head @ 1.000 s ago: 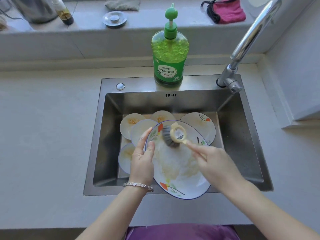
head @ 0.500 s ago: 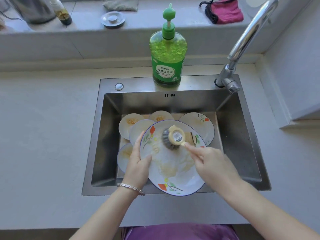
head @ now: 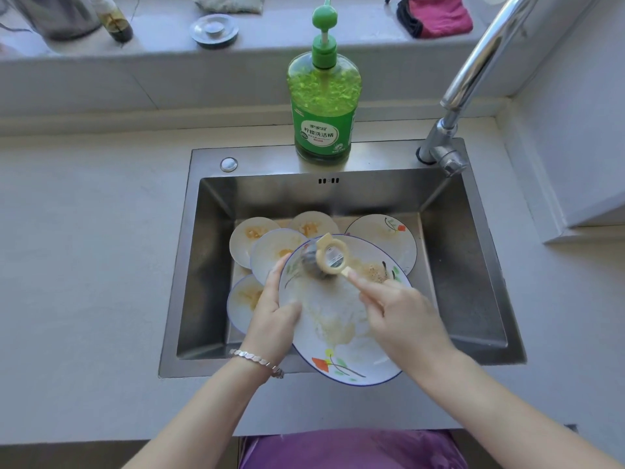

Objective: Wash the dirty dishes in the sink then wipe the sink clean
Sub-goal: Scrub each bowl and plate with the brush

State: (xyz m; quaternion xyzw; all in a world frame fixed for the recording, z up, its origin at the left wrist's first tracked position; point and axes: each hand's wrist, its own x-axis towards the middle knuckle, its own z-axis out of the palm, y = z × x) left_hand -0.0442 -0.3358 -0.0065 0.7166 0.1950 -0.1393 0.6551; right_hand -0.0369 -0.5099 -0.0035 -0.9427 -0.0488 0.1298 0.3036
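Observation:
Over the steel sink (head: pixel 473 265) I hold a large white plate with flower prints (head: pixel 338 319), tilted and smeared with yellow residue. My left hand (head: pixel 275 313) grips its left rim, thumb on the face. My right hand (head: pixel 402 319) holds the handle of a dish brush (head: pixel 326 260) with a cream ring head and grey scrubber, pressed on the plate's upper left part. Several dirty plates (head: pixel 270 248) lie on the sink floor behind and left, another flowered plate (head: pixel 385 238) at the back right.
A green dish soap pump bottle (head: pixel 323 106) stands on the sink's back rim. The chrome tap (head: pixel 473 79) rises at the back right. On the ledge behind are a metal drain plug (head: pixel 213 30), a dark bottle (head: pixel 115 22) and a pink cloth (head: pixel 436 15).
The brush head has slid left across the plate's upper part. The plate has shifted slightly in my left hand's grip.

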